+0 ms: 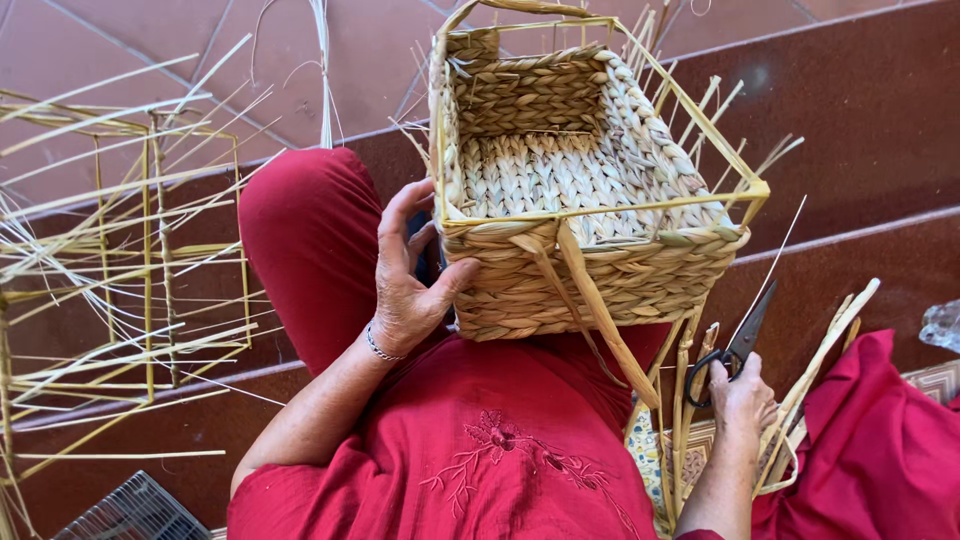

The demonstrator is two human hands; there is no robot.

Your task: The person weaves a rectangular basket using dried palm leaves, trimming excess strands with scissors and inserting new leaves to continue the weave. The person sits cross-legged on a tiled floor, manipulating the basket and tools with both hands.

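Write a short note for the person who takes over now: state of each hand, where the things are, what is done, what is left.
Left hand: open, palm against the basket side, steadying it on the lap.
Right hand: shut on scissors, low at the right, blades pointing up, apart from the basket.
Done: base and walls are woven up to the top frame.
Left: loose strands hang from the front rim, and stalk ends stick out at the back, all uncut.
Bare frames stand to the left.

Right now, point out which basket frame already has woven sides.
The square woven straw basket on the lap, steadied by the left hand; the bare yellow cane frame at left has none.
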